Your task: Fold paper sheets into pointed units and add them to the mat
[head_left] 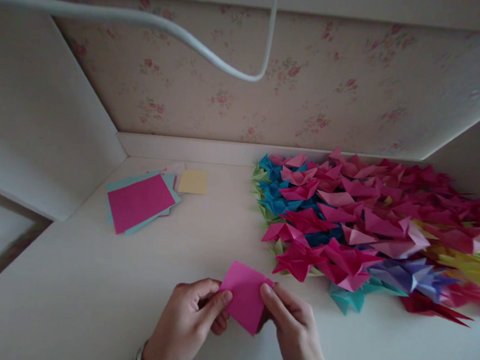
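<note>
The left hand [186,323] and right hand [296,327] pinch a pink paper [245,295]; folded papers [355,219] lie far right.

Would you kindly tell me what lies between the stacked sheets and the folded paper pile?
A yellow square beside the sheets, then bare tabletop, in the head view.

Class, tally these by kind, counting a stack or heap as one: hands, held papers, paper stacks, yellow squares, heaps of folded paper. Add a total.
Hands: 2, left hand and right hand
Held pink paper: 1
Paper stack: 1
Yellow square: 1
Folded-paper heap: 1
Total: 6
</note>
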A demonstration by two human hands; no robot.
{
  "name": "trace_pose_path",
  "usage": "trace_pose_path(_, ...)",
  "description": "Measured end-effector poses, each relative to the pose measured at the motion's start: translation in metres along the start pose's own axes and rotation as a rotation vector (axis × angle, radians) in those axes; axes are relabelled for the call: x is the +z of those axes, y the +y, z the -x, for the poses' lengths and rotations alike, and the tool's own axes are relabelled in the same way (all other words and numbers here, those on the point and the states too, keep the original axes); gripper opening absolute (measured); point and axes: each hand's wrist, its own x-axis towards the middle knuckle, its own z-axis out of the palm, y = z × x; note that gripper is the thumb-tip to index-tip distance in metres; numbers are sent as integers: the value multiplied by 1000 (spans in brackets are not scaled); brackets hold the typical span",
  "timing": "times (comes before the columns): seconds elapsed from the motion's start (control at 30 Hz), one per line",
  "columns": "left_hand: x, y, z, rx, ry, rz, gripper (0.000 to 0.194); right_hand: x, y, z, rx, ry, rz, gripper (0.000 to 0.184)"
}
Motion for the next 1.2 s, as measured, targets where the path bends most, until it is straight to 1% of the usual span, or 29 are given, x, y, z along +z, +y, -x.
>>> trace_pose_path(0.07, 3, -1, 3, 28, 60, 21, 32, -1, -1, 0, -13, 13, 14, 46)
trace_pose_path(0.13, 6, -3, 6, 75, 190, 78, 26, 1, -4, -2, -27, 52, -2, 44)
trace_pose_path(0.2, 9, -6, 9, 131, 318, 125, 30, 7, -10, -5, -47, 94, -55, 41)
trace_pose_path(0.23, 11, -7, 11, 157, 337, 119, 31, 10, -12, -6, -58, 101, -86, 40)
trace_pose_path(0.27, 13, -9, 12, 180, 327, 93, 30, 14, -15, -8, -73, 96, -116, 38)
trace_pose_path(0.37, 18, -15, 13, 216, 226, 21, 24, 22, -21, -11, -124, 42, -154, 32)
trace_pose_path(0.47, 21, -17, 10, 210, 194, 95, 19, 23, -20, -10, -151, -3, -95, 29)
trace_pose_path(0.57, 17, -13, 6, 207, 217, 110, 14, 18, -13, -7, -133, -12, -5, 31)
trace_pose_path(0.67, 10, -6, 4, 207, 274, 21, 12, 12, -7, -4, -103, -50, 42, 37)
trace_pose_path(0.77, 6, -2, 3, 191, 300, -6, 14, 8, -4, -3, -51, -127, 65, 46)
trace_pose_path(0.9, 6, 0, 1, 124, 234, 51, 22, 8, -4, -2, -18, -179, 84, 56)
trace_pose_path(0.97, 5, 2, -1, 94, 198, 60, 25, 7, -3, -2, -35, -195, 114, 55)
trace_pose_path(1.03, 3, 3, -1, 96, 175, 37, 25, 8, -1, -1, -61, -231, 169, 52)
trace_pose_path(1.1, 3, 1, 0, 109, 161, -28, 36, 9, 1, 0, -90, -293, 240, 50)
trace_pose_path(1.13, 3, -1, 1, 111, 172, -69, 40, 11, 2, 1, -101, -325, 274, 50)
trace_pose_path(1.2, 4, -5, 3, 119, 241, -149, 41, 13, 3, 4, -117, -377, 322, 50)
